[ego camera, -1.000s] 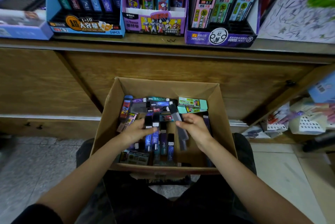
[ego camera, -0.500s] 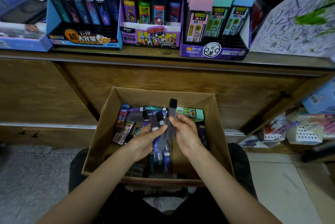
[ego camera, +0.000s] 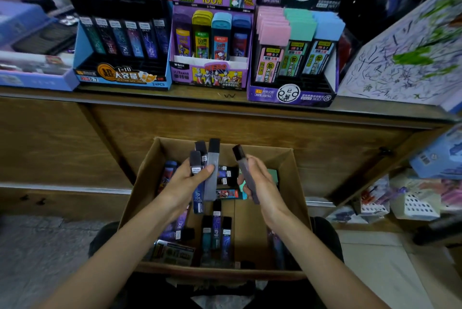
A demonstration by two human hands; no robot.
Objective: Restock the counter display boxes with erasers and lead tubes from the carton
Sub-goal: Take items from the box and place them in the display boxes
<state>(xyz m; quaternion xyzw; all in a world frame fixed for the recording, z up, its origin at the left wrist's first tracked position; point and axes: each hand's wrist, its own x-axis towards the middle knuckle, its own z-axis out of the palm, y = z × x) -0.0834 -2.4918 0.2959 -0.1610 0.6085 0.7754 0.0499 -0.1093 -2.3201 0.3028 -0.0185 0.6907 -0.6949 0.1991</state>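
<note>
The left hand (ego camera: 190, 181) has its fingers wrapped round a bunch of lead tubes (ego camera: 213, 158), held up over the carton (ego camera: 145, 183). The right hand (ego camera: 262, 183) pinches 1 grey tube (ego camera: 243, 166) in its fingers. A moment ago the hands were touching. Now they are apart and higher. The display boxes (ego camera: 210, 76) stand along the worktop's (ego camera: 225, 96) near edge.
</note>
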